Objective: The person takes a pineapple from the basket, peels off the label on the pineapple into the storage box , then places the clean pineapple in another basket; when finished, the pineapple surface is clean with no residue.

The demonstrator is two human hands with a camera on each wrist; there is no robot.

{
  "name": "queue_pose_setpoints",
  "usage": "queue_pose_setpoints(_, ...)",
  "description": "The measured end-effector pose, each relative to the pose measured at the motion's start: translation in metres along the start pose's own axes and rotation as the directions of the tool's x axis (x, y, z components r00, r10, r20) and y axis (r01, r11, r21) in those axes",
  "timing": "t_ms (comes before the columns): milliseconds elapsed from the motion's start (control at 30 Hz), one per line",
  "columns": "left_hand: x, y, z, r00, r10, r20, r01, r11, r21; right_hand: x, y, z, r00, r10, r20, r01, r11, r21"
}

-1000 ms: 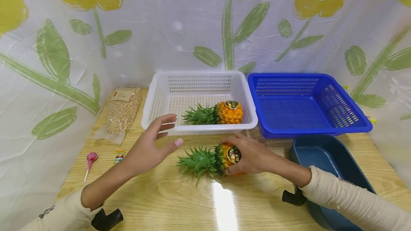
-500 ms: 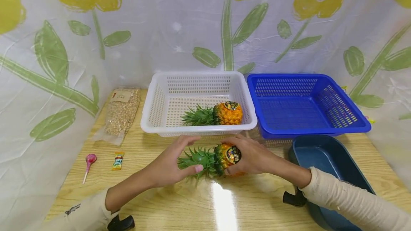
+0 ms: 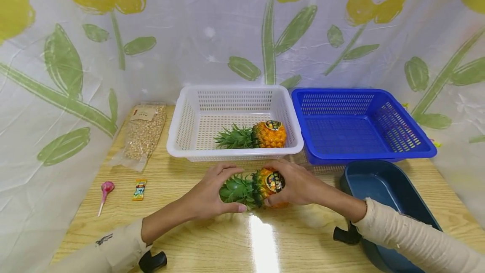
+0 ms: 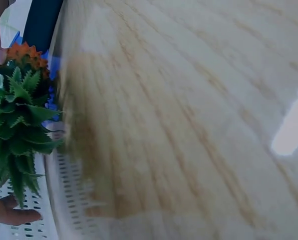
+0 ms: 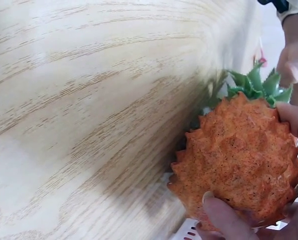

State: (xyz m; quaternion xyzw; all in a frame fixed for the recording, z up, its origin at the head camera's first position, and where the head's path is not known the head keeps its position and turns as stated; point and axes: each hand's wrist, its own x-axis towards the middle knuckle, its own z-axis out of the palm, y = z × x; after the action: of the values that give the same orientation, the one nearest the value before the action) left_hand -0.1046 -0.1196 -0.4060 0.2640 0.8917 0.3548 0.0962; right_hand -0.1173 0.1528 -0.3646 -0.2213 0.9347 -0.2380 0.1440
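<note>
An orange pineapple [image 3: 254,189] with a green leafy crown and a dark round label lies on the table in front of the white basket. My right hand [image 3: 297,182] grips its fruit end, with the thumb on the near side and the fingers over the far side. Around the crown leaves curves my left hand [image 3: 212,191], its thumb along the near side and its fingers at the far side. The right wrist view shows the bumpy bottom of the pineapple [image 5: 238,155] between the right thumb and fingers. A second pineapple [image 3: 253,135] lies in the white basket [image 3: 235,152].
A blue basket [image 3: 371,155] stands right of the white one. Before it sits a dark teal tub [image 3: 379,180], partly under my right sleeve. At the left lie a bag of grains [image 3: 145,132], a pink lollipop [image 3: 107,187] and a small candy packet [image 3: 139,189].
My left hand has moved right and toward me, from in front of the white basket to around the pineapple's crown. The right hand and both pineapples have stayed in place.
</note>
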Motion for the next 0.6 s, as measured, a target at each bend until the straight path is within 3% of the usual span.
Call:
queue_pose_setpoints(167, 0.0025, -0.0032, 0.0055, 1.0, -0.006, 0.018, 0.007, 0.999, -0.035, 0.0002, 0.0012, 0.0011, 1.0, -0.02, -0.005, 0.02, 1.0, 0.001)
queue_pose_setpoints(300, 0.0037, -0.0056, 0.0084, 1.0, 0.014, 0.007, -0.014, 1.0, -0.023, 0.0002, 0.002, 0.0015, 1.0, -0.03, -0.005, 0.03, 1.0, 0.005)
queue_pose_setpoints(600, 0.0049, -0.0061, 0.0111, 1.0, -0.002, -0.012, 0.002, 1.0, -0.008, -0.0007, 0.0031, 0.0004, 1.0, -0.02, 0.001, 0.02, 0.999, 0.029)
